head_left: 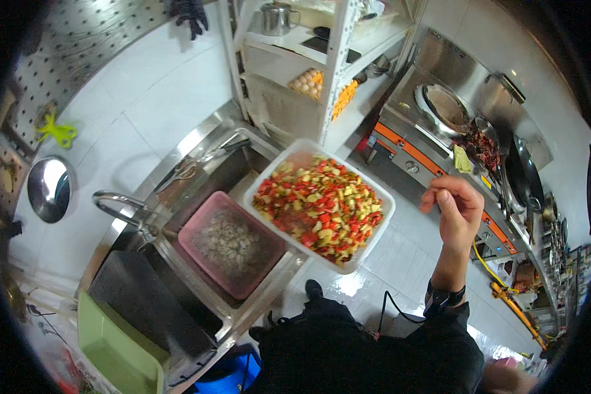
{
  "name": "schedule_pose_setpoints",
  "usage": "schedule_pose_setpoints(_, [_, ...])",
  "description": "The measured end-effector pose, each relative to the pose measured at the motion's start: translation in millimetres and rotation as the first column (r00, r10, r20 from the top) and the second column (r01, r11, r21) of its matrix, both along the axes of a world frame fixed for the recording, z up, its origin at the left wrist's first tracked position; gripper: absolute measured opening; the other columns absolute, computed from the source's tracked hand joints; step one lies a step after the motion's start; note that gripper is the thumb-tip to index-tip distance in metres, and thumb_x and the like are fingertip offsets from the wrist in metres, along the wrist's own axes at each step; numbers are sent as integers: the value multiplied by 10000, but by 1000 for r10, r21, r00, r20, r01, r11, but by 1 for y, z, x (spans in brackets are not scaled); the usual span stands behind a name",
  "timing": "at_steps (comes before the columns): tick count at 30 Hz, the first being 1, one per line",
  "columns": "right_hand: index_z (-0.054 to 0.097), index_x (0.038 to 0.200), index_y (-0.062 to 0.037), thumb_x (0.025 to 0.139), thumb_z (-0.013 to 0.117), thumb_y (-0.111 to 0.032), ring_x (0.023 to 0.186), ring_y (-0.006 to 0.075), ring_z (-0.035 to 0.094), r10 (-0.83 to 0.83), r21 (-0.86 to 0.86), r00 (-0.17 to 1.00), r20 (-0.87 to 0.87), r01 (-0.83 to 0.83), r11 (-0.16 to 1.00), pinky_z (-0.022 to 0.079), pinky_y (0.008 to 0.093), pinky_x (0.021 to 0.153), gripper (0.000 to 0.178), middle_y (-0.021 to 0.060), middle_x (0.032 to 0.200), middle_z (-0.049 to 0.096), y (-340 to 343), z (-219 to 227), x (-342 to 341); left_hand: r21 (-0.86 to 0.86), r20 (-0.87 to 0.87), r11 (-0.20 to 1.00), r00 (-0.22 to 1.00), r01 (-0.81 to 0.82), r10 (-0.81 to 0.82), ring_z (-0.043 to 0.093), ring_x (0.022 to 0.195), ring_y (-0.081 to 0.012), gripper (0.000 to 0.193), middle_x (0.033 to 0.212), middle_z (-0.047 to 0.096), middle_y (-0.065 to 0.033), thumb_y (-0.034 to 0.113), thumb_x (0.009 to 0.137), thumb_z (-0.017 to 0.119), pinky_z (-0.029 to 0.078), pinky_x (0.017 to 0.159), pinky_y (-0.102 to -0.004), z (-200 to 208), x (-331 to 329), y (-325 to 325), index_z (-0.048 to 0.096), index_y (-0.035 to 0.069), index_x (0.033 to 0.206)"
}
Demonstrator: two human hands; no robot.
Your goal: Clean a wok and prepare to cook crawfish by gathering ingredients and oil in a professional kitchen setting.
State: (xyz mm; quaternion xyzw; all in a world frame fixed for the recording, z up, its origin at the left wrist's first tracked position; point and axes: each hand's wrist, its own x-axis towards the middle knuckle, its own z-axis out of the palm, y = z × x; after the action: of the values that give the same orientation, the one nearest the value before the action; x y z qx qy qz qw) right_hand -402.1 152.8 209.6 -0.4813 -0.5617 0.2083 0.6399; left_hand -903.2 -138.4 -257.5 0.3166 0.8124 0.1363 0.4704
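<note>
My right hand (454,209) is raised at the right, above the floor, with nothing in it. Its fingers are loosely bent and slightly apart, and a dark band circles the wrist. My left hand does not show. To the left of my right hand is a white rectangular tub (349,265) full of chopped red and pale green pieces (322,210), perhaps peppers. Its left side overlaps the sink's corner; what supports it is hidden. Beside it, a pink basin (194,221) in the sink holds small pale pieces in liquid (230,241).
A curved faucet (118,200) rises over the metal sink. A green tub (118,341) stands at the lower left. Shelving (331,72) with eggs (308,84) is beyond. Along the right runs a stove (407,141) with a black wok (524,176). A black cord (387,305) hangs near my body.
</note>
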Motion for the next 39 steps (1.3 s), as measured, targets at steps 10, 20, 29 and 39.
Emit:
schedule_pose_setpoints(10, [556, 868, 32, 813, 486, -57, 525, 117, 491, -289, -104, 933, -215, 272, 957, 394, 230, 461, 126, 75, 642, 536, -1, -69, 99, -40, 178, 996, 982, 73, -65, 586, 676, -296, 324, 772, 598, -162, 326, 711, 532, 468, 607, -399, 39, 82, 64, 612, 53, 865])
schedule_pose_setpoints(20, [558, 866, 21, 826, 498, -95, 535, 107, 483, -395, -214, 910, -125, 364, 907, 385, 211, 465, 137, 67, 652, 534, -19, -63, 119, -92, 215, 986, 969, 142, -120, 587, 674, -289, 315, 771, 598, -160, 310, 723, 523, 470, 598, -394, 28, 71, 105, 608, 48, 875])
schedule_pose_setpoints(29, [564, 850, 28, 803, 521, -57, 532, 130, 535, -322, -305, 922, -213, 250, 919, 426, 233, 488, 107, 75, 645, 564, 8, -86, 187, -187, 187, 963, 969, 196, -161, 589, 672, -283, 307, 770, 598, -158, 296, 733, 514, 472, 591, -389, 36, 115, 110, 605, 44, 884])
schedule_pose_setpoints(39, [556, 846, 47, 814, 508, -35, 545, 128, 536, -543, -532, 795, -268, 348, 772, 446, 238, 506, 100, 84, 660, 571, -103, -143, 389, -232, 127, 890, 920, 392, -372, 590, 670, -276, 299, 769, 598, -155, 281, 745, 505, 474, 582, -383, 59, 297, 139, 601, 40, 894])
